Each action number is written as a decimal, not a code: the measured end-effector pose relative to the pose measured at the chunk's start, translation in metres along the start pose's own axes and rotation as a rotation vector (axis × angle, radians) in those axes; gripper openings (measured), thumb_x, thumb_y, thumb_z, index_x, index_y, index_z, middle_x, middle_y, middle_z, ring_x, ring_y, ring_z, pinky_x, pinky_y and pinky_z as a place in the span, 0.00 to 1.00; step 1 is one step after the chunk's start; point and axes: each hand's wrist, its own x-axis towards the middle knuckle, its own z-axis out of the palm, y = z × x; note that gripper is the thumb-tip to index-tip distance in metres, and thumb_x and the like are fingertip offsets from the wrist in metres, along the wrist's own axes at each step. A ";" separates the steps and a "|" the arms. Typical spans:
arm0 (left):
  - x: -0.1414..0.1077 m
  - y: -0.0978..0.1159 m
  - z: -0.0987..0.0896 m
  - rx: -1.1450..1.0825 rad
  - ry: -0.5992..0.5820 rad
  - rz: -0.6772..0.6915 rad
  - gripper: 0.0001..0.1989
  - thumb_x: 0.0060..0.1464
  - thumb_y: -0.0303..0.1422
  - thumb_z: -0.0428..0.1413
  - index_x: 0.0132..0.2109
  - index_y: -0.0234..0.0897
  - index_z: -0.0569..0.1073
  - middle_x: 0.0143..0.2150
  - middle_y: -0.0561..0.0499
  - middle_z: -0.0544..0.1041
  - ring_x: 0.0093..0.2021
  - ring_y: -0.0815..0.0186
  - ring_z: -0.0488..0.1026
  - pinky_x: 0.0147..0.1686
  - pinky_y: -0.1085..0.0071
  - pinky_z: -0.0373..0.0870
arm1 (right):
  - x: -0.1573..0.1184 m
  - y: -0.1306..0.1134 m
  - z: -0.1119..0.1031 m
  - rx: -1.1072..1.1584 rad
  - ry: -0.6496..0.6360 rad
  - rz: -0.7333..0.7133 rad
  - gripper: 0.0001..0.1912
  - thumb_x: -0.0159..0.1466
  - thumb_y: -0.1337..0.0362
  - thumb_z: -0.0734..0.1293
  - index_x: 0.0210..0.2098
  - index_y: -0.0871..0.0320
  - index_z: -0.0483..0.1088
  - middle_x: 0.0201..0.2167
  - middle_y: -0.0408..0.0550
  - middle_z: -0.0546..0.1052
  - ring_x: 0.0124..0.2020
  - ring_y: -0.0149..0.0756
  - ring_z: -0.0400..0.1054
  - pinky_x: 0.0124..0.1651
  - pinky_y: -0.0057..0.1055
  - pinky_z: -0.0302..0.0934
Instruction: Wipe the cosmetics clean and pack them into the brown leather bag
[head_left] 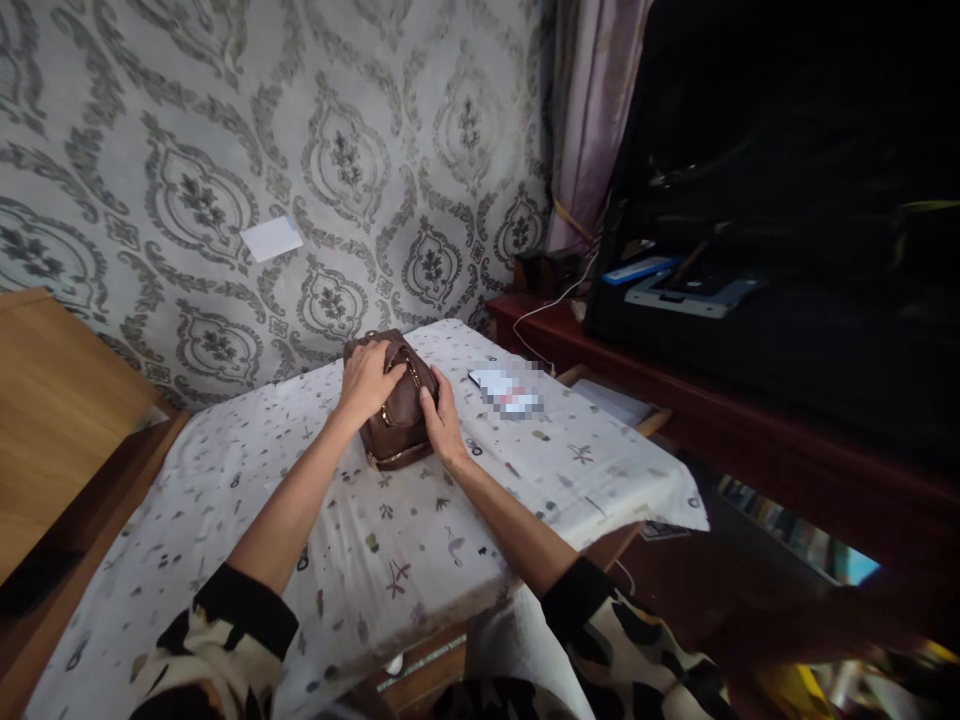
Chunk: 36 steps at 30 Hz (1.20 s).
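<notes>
A brown bag [401,405] with gold-coloured zips lies on a table covered by a white patterned cloth [330,560]. My left hand [367,380] rests on the upper left part of the bag, its fingers bent over the top and the thumb near a zip. Against the bag's right side lies my right hand [444,420], thumb on the near face and fingers along the edge. Between them the two hands hold the bag. What is inside it is hidden.
A phone [506,390] with a lit, blurred screen lies right of the bag. Beyond it stand a dark red cabinet [540,330] with a white cable and a large dark screen [787,200]. Patterned wallpaper is behind the table; a wooden panel [67,400] stands at left.
</notes>
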 end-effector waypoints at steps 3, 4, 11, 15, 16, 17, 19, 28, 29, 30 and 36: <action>0.017 -0.009 0.010 -0.146 -0.046 -0.051 0.05 0.52 0.33 0.59 0.36 0.38 0.76 0.37 0.48 0.79 0.40 0.59 0.74 0.44 0.64 0.69 | 0.001 0.001 0.000 0.018 -0.002 -0.006 0.37 0.69 0.42 0.56 0.68 0.60 0.55 0.69 0.59 0.61 0.71 0.48 0.52 0.73 0.49 0.45; 0.020 -0.012 0.012 -0.205 -0.058 -0.069 0.04 0.52 0.33 0.59 0.34 0.38 0.76 0.34 0.49 0.79 0.37 0.61 0.74 0.42 0.66 0.69 | 0.001 0.001 0.001 0.021 -0.005 -0.010 0.38 0.68 0.42 0.57 0.68 0.60 0.55 0.69 0.59 0.61 0.71 0.48 0.52 0.73 0.49 0.45; 0.022 -0.019 0.025 -0.396 -0.001 -0.202 0.07 0.48 0.35 0.59 0.26 0.38 0.71 0.24 0.55 0.72 0.27 0.67 0.69 0.33 0.70 0.64 | -0.003 -0.002 0.000 0.076 -0.024 0.020 0.39 0.67 0.44 0.60 0.70 0.60 0.53 0.71 0.58 0.58 0.72 0.47 0.50 0.74 0.48 0.43; 0.019 -0.017 0.026 -0.426 0.045 -0.223 0.08 0.47 0.35 0.60 0.25 0.38 0.71 0.24 0.55 0.72 0.27 0.67 0.68 0.32 0.71 0.63 | -0.004 -0.004 0.000 0.089 -0.021 0.043 0.40 0.67 0.44 0.61 0.70 0.61 0.52 0.71 0.59 0.57 0.72 0.47 0.50 0.74 0.47 0.43; 0.018 -0.017 0.027 -0.434 0.049 -0.226 0.08 0.47 0.35 0.60 0.25 0.38 0.71 0.24 0.55 0.71 0.27 0.67 0.68 0.32 0.71 0.63 | -0.004 -0.004 0.000 0.082 -0.018 0.048 0.40 0.67 0.44 0.61 0.70 0.61 0.52 0.71 0.59 0.57 0.72 0.47 0.50 0.74 0.47 0.43; 0.017 -0.017 0.027 -0.444 0.053 -0.228 0.08 0.47 0.35 0.60 0.25 0.38 0.71 0.24 0.55 0.71 0.27 0.67 0.67 0.32 0.70 0.62 | -0.005 -0.004 0.000 0.073 -0.016 0.051 0.40 0.67 0.44 0.61 0.70 0.60 0.52 0.71 0.59 0.57 0.72 0.47 0.50 0.74 0.47 0.42; 0.016 -0.017 0.027 -0.467 0.063 -0.225 0.07 0.47 0.34 0.60 0.25 0.38 0.72 0.23 0.56 0.71 0.26 0.68 0.67 0.32 0.70 0.62 | -0.005 -0.003 0.001 0.054 -0.020 0.056 0.40 0.68 0.44 0.60 0.70 0.60 0.51 0.71 0.58 0.57 0.73 0.47 0.49 0.75 0.47 0.41; 0.011 -0.019 0.021 -0.514 0.029 -0.119 0.09 0.48 0.35 0.60 0.24 0.37 0.73 0.23 0.54 0.73 0.28 0.67 0.69 0.34 0.69 0.64 | -0.004 0.003 0.005 0.004 -0.005 0.049 0.39 0.68 0.42 0.58 0.70 0.60 0.52 0.71 0.59 0.58 0.72 0.47 0.49 0.74 0.48 0.42; 0.010 -0.018 0.019 -0.506 0.026 -0.113 0.08 0.48 0.35 0.60 0.24 0.37 0.74 0.24 0.54 0.74 0.30 0.66 0.70 0.35 0.69 0.65 | -0.004 0.003 0.005 0.000 -0.002 0.044 0.39 0.68 0.43 0.58 0.69 0.60 0.52 0.70 0.59 0.58 0.72 0.48 0.49 0.74 0.49 0.42; 0.010 -0.018 0.018 -0.492 0.022 -0.109 0.08 0.48 0.35 0.60 0.24 0.37 0.74 0.25 0.53 0.75 0.32 0.65 0.71 0.37 0.68 0.66 | -0.003 0.004 0.005 -0.003 0.000 0.038 0.39 0.68 0.43 0.58 0.69 0.60 0.52 0.70 0.59 0.58 0.72 0.48 0.49 0.74 0.49 0.43; 0.006 -0.013 0.011 -0.410 0.005 -0.091 0.06 0.49 0.33 0.60 0.26 0.39 0.75 0.30 0.52 0.78 0.39 0.60 0.74 0.46 0.64 0.69 | -0.003 0.005 0.004 -0.012 0.002 0.026 0.38 0.68 0.42 0.58 0.69 0.58 0.53 0.70 0.58 0.59 0.72 0.48 0.50 0.73 0.50 0.44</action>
